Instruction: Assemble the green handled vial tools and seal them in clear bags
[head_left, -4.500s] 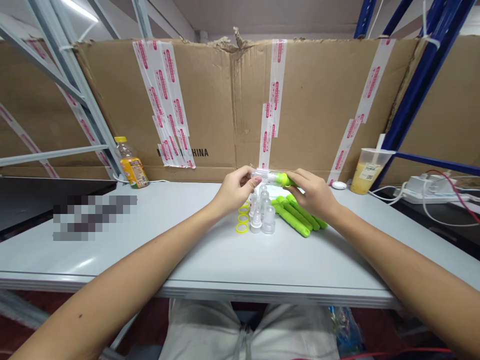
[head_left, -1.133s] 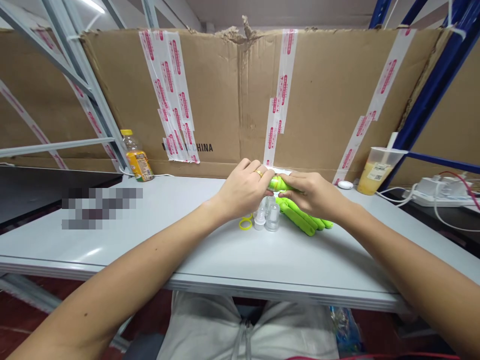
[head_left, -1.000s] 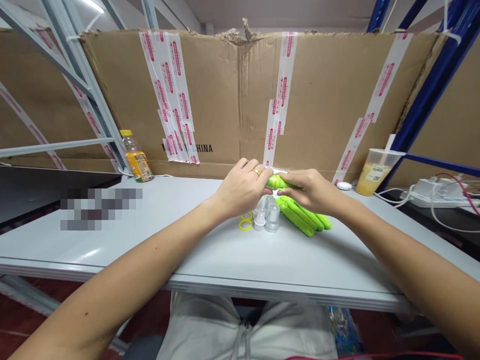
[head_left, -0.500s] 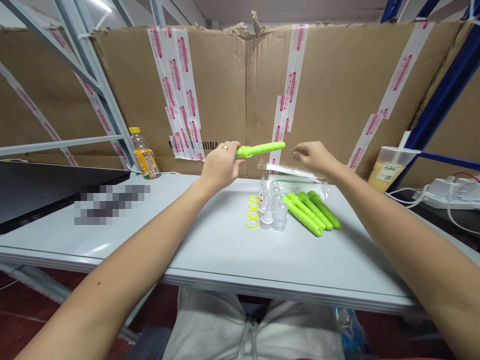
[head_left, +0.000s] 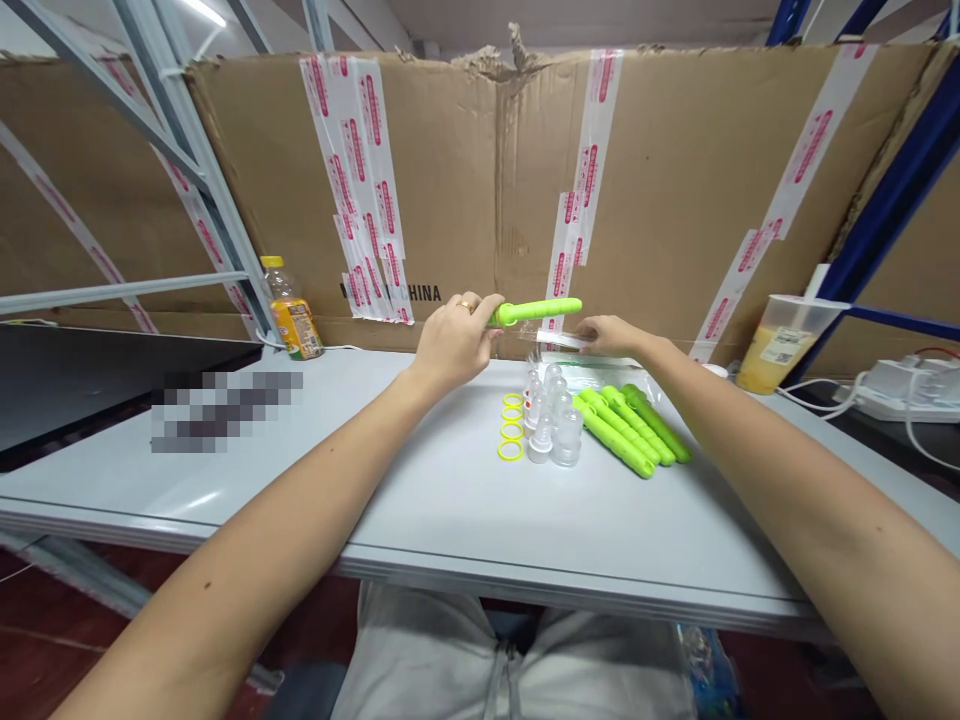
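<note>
My left hand, closed, holds a lime-green plastic tube above the table, its free end pointing right; the hand hides the other end. At the back, my right hand pinches the edge of a clear plastic bag with a white strip. Other clear bags lie flat beneath it. Several more green tubes rest side by side below my right hand. Left of them stand rows of clear plastic caps and clear nozzle-like pieces. Several thin yellow rings form a column beside those.
A juice bottle stands at the back left and a drink cup with a straw at the back right. Cardboard walls off the rear of the table. A power strip with cables is at far right.
The hands have parted from the shared hold on the tube. My left hand keeps it, now with the green end bare; my right hand has moved back onto a clear bag and lifted its edge.
</note>
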